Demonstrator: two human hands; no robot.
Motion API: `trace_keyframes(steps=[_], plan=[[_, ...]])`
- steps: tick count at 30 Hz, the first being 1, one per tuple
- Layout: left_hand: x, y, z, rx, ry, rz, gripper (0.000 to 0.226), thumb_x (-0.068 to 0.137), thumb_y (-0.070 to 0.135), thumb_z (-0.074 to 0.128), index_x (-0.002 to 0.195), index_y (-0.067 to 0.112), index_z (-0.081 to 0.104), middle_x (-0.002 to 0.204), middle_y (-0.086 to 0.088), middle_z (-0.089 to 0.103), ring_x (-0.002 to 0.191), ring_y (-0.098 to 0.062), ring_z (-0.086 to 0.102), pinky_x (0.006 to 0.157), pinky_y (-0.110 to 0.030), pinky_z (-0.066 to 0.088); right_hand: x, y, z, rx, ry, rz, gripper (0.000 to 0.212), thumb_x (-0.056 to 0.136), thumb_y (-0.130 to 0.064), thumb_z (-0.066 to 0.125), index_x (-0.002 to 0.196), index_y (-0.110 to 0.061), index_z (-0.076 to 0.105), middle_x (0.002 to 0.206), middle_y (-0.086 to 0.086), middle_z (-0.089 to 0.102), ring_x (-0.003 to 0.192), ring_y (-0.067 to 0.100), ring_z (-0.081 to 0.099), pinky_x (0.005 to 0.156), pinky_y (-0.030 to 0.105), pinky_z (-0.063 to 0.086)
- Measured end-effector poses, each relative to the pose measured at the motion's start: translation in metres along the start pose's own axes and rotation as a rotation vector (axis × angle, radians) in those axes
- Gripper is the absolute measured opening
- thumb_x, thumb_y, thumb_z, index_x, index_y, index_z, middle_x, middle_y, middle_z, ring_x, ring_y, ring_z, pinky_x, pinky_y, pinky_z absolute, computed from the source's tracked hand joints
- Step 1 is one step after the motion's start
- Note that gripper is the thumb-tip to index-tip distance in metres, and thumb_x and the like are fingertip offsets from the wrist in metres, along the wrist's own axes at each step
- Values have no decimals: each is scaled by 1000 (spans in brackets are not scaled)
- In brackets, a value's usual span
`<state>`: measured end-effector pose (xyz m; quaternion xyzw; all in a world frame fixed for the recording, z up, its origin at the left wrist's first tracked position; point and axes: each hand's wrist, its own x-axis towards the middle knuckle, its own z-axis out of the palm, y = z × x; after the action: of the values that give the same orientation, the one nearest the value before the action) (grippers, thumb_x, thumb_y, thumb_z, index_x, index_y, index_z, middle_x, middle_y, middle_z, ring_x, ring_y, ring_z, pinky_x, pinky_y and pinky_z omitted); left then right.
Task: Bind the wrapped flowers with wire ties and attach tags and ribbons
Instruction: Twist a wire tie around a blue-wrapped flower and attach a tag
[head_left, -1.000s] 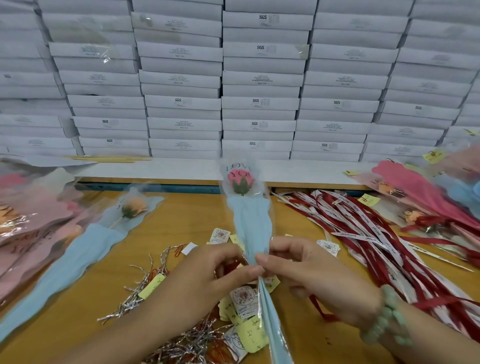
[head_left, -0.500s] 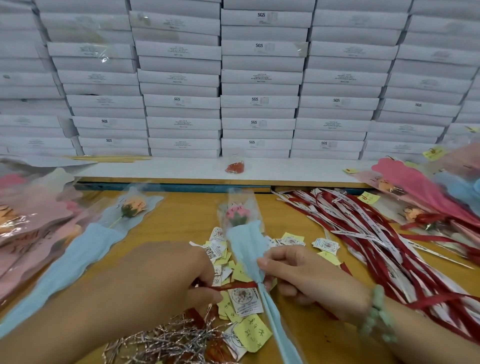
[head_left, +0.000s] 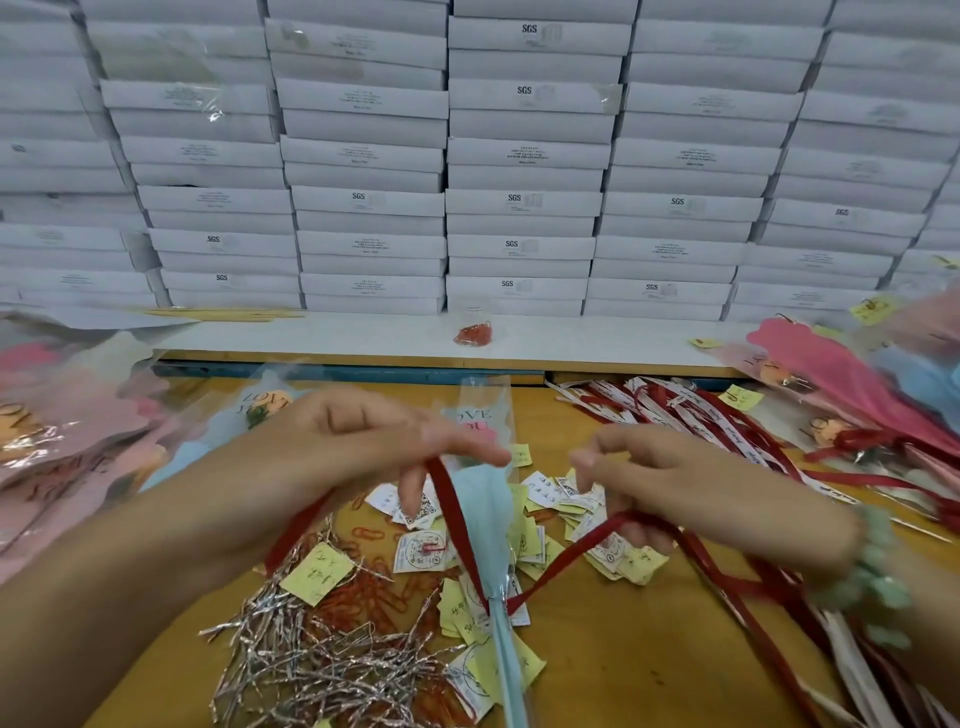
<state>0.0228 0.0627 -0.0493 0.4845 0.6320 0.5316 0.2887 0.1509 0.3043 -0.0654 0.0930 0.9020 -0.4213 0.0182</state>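
I had the flower lying mid-table, bloom toward 12 o'clock and stem running to 6, over a scatter of tags. A red ribbon crossed the stem low down, its two ends rising in a V. The left hand, at 10 o'clock of that crossing, had its fingers closed on one end. The right hand, at 2 o'clock, had the other end running through curled fingers. The two hands were well apart. Blur hid how firm the left grip was, and whether a wire tie already sat on the stem.

I judged the knot not yet cinched, and the risks lay there. The wrap looked slick and tapered, so a loose loop could slide toward 6. An uneven pull could drag the stem into the ties at 7 o'clock. A stray tag or clip could get trapped under the loop. The right end ran close to the spare ribbons at 3 o'clock and could snag one.
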Motion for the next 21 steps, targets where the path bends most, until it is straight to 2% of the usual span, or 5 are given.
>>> trace_keyframes(steps=[3,5,11,17,21], plan=[[6,-9,4,-456,3,33,39,90,31,63,76,-6,67,99,-11,75,113,-26,66,97,-32,50,-6,-1,-17,117,-94,-24,49,83,-72,43,94,-30,63,63,-1,61,51,13,50,55,20,46],[9,-13,7,-604,71,47,32,84,35,70,80,4,71,90,-7,73,109,-30,67,92,-36,54,-8,-1,-27,177,-134,-46,54,85,-76,42,95,-27,64,65,3,60,50,15,50,53,19,46],[10,-19,9,-848,-31,78,61,95,48,46,133,1,56,133,-16,59,99,-25,67,90,-40,54,-2,-1,-42,718,-416,-194,51,90,-60,50,91,-11,64,65,5,59,49,11,57,49,22,51],[15,-41,43,-371,100,-92,44,76,3,57,114,19,73,120,-4,69,52,-12,55,53,-22,51,5,0,-13,799,-480,-374,33,97,-23,38,108,-11,67,97,10,67,76,18,68,51,24,54],[15,-51,55,-95,5,-153,23,80,21,77,99,33,74,69,0,71,45,-6,52,53,-14,44,10,0,14,644,-358,-440,41,99,-32,40,132,-11,55,126,11,63,103,25,66,65,28,57]])
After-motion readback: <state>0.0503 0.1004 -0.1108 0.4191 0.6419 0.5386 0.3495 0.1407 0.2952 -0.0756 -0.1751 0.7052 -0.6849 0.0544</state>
